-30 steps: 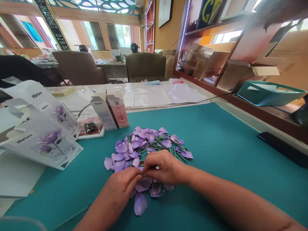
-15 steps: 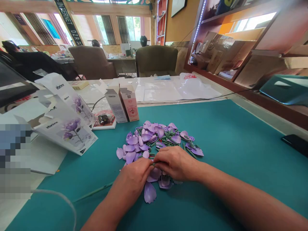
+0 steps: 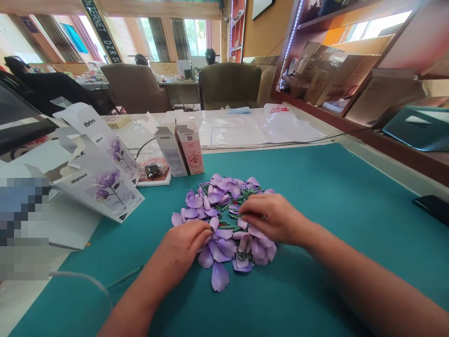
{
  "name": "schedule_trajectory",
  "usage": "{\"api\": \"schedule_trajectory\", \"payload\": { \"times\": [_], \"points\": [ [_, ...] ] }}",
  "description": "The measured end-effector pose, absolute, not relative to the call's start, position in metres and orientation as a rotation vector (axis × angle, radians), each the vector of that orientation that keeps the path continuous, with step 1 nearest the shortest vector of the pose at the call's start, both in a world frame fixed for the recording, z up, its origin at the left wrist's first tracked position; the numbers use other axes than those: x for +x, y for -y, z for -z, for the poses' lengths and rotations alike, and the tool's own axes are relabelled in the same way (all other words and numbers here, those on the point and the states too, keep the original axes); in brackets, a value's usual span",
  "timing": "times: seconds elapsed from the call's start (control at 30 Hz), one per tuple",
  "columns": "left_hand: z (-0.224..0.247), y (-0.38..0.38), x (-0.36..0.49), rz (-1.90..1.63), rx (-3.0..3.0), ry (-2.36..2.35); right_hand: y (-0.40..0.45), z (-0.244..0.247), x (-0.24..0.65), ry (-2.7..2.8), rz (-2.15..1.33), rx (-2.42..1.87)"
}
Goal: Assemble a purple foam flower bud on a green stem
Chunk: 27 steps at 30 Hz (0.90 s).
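Observation:
A heap of purple plastic petals [image 3: 219,276] and small green pieces [image 3: 226,227] lies on the green mat. At its left front edge, my left hand [image 3: 185,241] is closed with its fingers pressed together. A long green flower stem [image 3: 124,277] slants from the mat behind my left forearm, in line with those fingers, which appear to grip its hidden upper end. My right hand [image 3: 275,217] is over the right part of the heap, its thumb and fingers pinched among the pieces. Whatever it holds is mostly hidden.
Opened white boxes with flower pictures [image 3: 105,187] stand at the left, near a grey cable [image 3: 80,280]. Two upright cartons [image 3: 180,152] and a white tray [image 3: 154,181] are behind the heap. A black phone [image 3: 433,209] lies at the far right.
My hands have come apart from where they met over the heap. The left moved left with the stem; the right moved up and right to the pieces. More front petals show.

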<state>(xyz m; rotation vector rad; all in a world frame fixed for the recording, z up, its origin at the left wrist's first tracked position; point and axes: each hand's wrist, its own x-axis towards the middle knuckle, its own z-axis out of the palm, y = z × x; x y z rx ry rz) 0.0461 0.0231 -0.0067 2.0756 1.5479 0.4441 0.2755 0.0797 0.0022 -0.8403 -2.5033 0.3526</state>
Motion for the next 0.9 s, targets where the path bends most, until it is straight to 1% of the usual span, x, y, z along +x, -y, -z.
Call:
{"api": "schedule_trajectory", "payload": {
  "times": [0.1, 0.27, 0.4, 0.53, 0.63, 0.8, 0.9],
  "points": [
    [0.007, -0.027, 0.041, -0.472, 2.017, -1.594, -0.095, -0.011, 0.292, 2.488, -0.412, -1.079],
    [0.018, -0.03, 0.035, -0.584, 2.016, -1.643, -0.115, -0.005, 0.308, 2.722, -0.264, -1.501],
    [0.023, -0.032, 0.031, -0.623, 2.024, -1.661, -0.121, 0.004, 0.313, 2.818, -0.255, -1.625],
    [0.019, -0.031, 0.033, -0.605, 2.018, -1.653, -0.121, 0.006, 0.313, 2.824, -0.297, -1.669],
    [0.013, -0.03, 0.036, -0.523, 1.996, -1.666, -0.118, 0.007, 0.308, 2.728, -0.271, -1.673],
    [0.01, -0.028, 0.04, -0.449, 1.991, -1.675, -0.11, 0.014, 0.284, 2.657, -0.369, -1.318],
    [0.009, -0.027, 0.043, -0.43, 1.995, -1.683, -0.108, 0.021, 0.265, 2.692, -0.351, -1.183]
  ]
}}
